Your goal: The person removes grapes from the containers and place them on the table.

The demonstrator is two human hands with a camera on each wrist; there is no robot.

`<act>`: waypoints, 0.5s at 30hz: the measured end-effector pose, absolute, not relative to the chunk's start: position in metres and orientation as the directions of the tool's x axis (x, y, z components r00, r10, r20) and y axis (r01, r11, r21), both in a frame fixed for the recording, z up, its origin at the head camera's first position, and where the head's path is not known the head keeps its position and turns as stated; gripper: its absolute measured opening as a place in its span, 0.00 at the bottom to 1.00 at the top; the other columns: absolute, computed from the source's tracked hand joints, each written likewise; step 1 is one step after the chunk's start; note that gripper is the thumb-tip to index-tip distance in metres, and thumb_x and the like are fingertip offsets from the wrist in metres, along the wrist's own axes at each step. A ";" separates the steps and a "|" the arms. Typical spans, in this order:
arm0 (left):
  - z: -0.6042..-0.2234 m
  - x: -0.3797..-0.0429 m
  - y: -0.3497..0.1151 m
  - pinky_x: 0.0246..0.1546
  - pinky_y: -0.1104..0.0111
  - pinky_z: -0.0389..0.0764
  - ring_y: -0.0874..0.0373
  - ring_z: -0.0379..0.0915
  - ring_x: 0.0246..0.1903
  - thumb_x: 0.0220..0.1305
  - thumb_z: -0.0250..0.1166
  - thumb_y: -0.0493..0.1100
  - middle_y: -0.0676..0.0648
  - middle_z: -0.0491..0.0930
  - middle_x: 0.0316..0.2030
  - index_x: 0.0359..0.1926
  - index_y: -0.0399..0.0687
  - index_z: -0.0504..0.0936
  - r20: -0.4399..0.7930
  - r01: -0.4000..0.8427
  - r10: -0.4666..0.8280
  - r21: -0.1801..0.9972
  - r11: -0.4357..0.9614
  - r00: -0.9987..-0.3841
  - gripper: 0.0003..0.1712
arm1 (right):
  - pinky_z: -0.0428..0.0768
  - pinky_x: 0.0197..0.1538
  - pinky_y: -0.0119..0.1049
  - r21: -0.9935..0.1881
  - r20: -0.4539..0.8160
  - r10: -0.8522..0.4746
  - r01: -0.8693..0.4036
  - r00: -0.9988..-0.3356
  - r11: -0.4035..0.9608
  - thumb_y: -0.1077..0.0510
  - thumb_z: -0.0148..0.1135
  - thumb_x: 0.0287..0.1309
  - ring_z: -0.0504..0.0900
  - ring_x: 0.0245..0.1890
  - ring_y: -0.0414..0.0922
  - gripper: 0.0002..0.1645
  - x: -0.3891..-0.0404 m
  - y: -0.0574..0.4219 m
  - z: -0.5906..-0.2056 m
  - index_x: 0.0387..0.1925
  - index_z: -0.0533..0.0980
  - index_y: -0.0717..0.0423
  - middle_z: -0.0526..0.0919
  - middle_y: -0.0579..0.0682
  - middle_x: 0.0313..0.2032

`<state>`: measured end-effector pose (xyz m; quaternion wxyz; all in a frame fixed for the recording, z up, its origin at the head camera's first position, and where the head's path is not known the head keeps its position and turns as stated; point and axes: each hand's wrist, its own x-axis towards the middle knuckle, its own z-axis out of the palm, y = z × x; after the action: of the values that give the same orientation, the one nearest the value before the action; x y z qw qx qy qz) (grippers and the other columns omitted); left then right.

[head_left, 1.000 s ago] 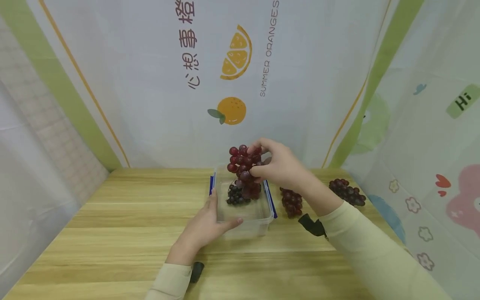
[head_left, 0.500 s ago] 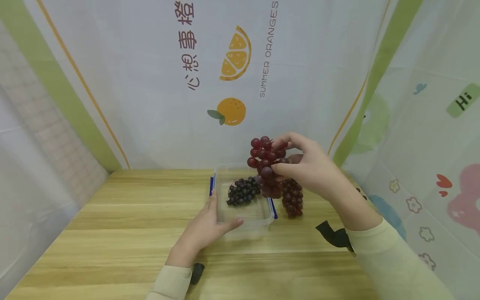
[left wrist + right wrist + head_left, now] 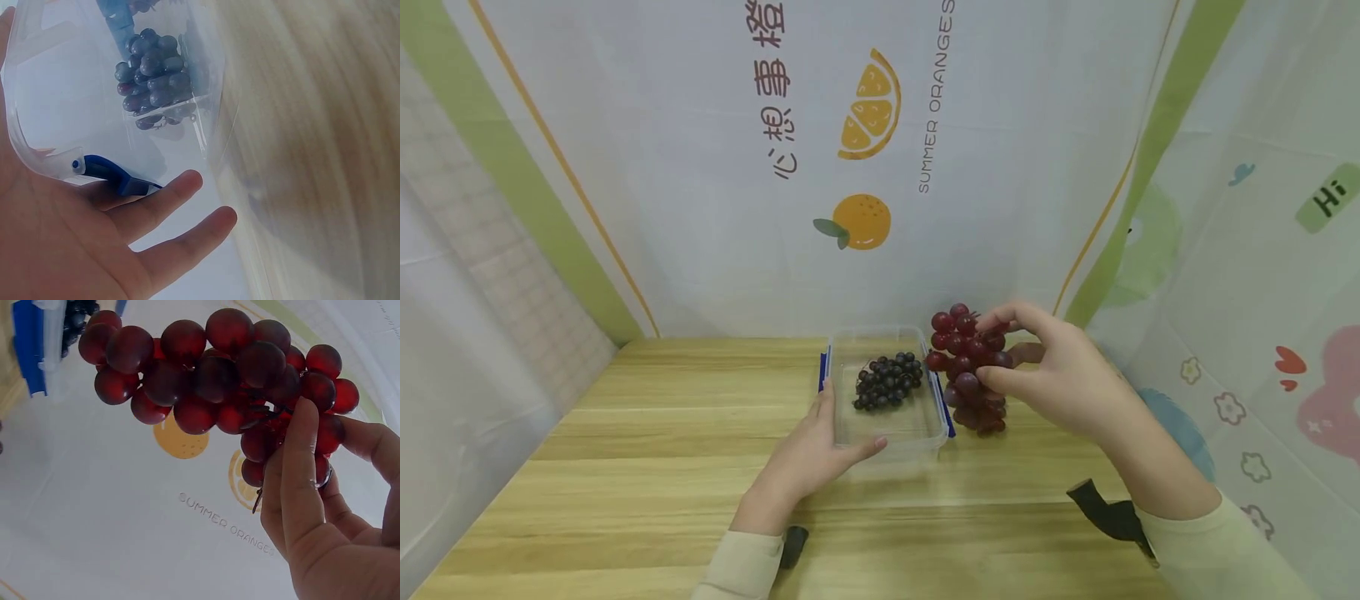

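My right hand [image 3: 1067,375] pinches a bunch of red grapes [image 3: 958,346] between thumb and fingers. The bunch hangs just right of a clear plastic container [image 3: 913,437] with blue side clips. My left hand [image 3: 808,450] rests against the container's near left corner, the thumb over the near rim. In the left wrist view, two of its fingers [image 3: 194,247] stick out straight below a blue clip [image 3: 115,175]. A bunch of black grapes [image 3: 887,382] lies inside the container. In the right wrist view, the red grapes [image 3: 215,378] hang from the fingertips.
Another red bunch [image 3: 992,427] lies on the wooden table [image 3: 662,467], mostly hidden behind the held one. My right hand and forearm cover the table's right side. A printed white curtain [image 3: 700,208] stands behind the table's far edge.
My right hand has carried the red grapes right from above the container, rising, then lowering to beside it. The black grapes are now uncovered. My left hand and the container have stayed put.
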<state>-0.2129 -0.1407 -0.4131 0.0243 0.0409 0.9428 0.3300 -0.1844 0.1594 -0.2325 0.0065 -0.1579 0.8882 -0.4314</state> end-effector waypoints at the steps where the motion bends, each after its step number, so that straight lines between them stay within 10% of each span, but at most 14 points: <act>1: -0.413 -0.213 -0.141 0.75 0.41 0.69 0.32 0.54 0.81 0.58 0.63 0.84 0.34 0.40 0.85 0.86 0.44 0.30 -0.020 0.060 0.093 0.626 0.778 -0.995 0.80 | 0.85 0.43 0.39 -0.764 0.122 -0.278 -0.269 -0.953 0.586 0.57 0.74 0.65 0.89 0.52 0.46 0.26 -0.183 0.162 -0.235 0.61 0.75 0.41 0.79 0.51 0.63; 15: -0.415 -0.212 -0.141 0.71 0.39 0.74 0.30 0.59 0.79 0.59 0.63 0.84 0.36 0.38 0.86 0.86 0.47 0.28 -0.024 0.061 0.097 0.617 0.785 -0.995 0.79 | 0.85 0.39 0.40 -0.809 0.027 -0.231 -0.157 -0.973 0.566 0.54 0.75 0.64 0.90 0.44 0.43 0.29 -0.178 0.186 -0.281 0.63 0.74 0.46 0.82 0.57 0.62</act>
<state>-0.2121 -0.1408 -0.4149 0.0270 0.0418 0.9443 0.3254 -0.1777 0.1860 -0.2810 0.0409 -0.1099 0.8840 -0.4525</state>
